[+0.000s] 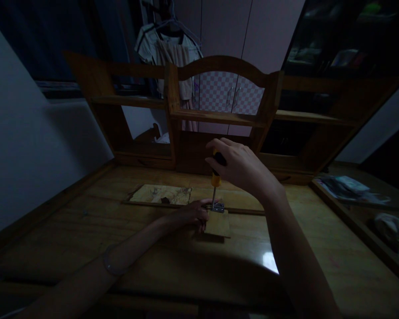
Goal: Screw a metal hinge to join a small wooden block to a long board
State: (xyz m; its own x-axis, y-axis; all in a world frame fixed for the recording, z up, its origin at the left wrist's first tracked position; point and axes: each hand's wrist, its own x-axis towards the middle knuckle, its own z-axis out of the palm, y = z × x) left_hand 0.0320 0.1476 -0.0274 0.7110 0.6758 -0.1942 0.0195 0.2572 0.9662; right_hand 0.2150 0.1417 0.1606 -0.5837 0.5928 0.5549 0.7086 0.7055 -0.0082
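Note:
My right hand point(234, 161) is wrapped round the yellow and black handle of a screwdriver point(216, 180), held upright. Its metal shaft points down to a small metal hinge point(218, 207), which lies at the far edge of a small wooden board point(218, 223). My left hand point(194, 213) grips the left side of this board, with a finger reaching towards the hinge. Too small to make out is any screw under the tip. Just behind lies a long wooden strip point(159, 194) with a rough, broken-looking surface on its left part.
The wooden tabletop point(119, 221) carries a raised shelf unit point(219, 117) along its back. A wall point(29, 146) borders the left. Papers point(349, 184) and cloth point(392, 228) lie at the right beyond a wooden rail. Clothes point(171, 53) hang behind the shelf.

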